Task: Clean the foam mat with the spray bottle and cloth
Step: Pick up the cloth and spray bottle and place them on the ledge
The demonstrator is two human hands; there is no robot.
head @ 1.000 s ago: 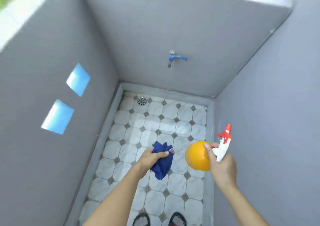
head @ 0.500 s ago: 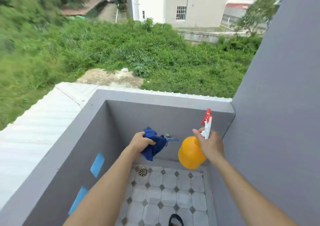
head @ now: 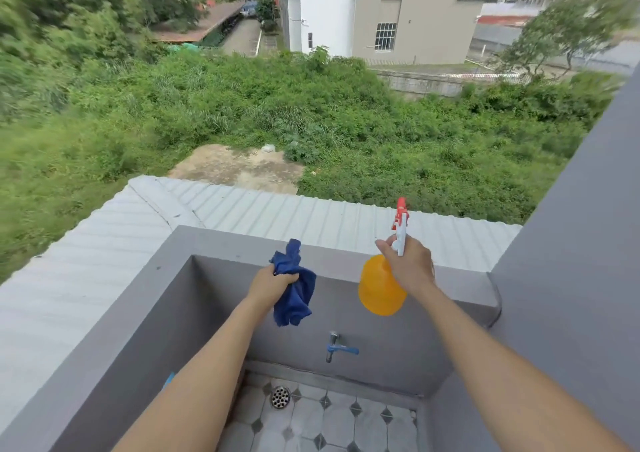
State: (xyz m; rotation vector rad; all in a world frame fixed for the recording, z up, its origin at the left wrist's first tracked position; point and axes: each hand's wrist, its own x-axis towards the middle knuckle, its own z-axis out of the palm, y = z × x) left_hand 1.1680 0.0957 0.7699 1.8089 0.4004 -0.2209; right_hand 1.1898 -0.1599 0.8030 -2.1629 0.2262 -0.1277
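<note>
Two bare arms reach out from the bottom of the view. Between them, low down, is a tiled floor (head: 332, 424) of pale tiles with small dark diamonds. One round metal drain (head: 280, 397) sits in the floor near the back wall. One tap (head: 337, 347) with a blue handle sticks out of the grey wall (head: 214, 299) just above the drain.

Higher up are the two hands. The left hand (head: 268, 285) is closed tight around one blue cloth (head: 294, 288). The cloth is bunched up. One end pokes up above the fist and the rest hangs down below it.

The right hand (head: 410, 268) grips one spray bottle (head: 379, 290) by its neck. The bottle has a round orange body that hangs under the hand. Its white and red spray head sticks up above the fingers. The cloth and the bottle are near each other but do not touch. Both are held in the air in front of the wall's top edge.

There is no foam mat to be seen here.

Past the wall is one pale ridged roof (head: 104, 243). Behind it is a bare patch of dirt (head: 239, 167) in a wide field of green bushes. Far away stands one tall white and tan building (head: 381, 11), with trees on both sides.
</note>
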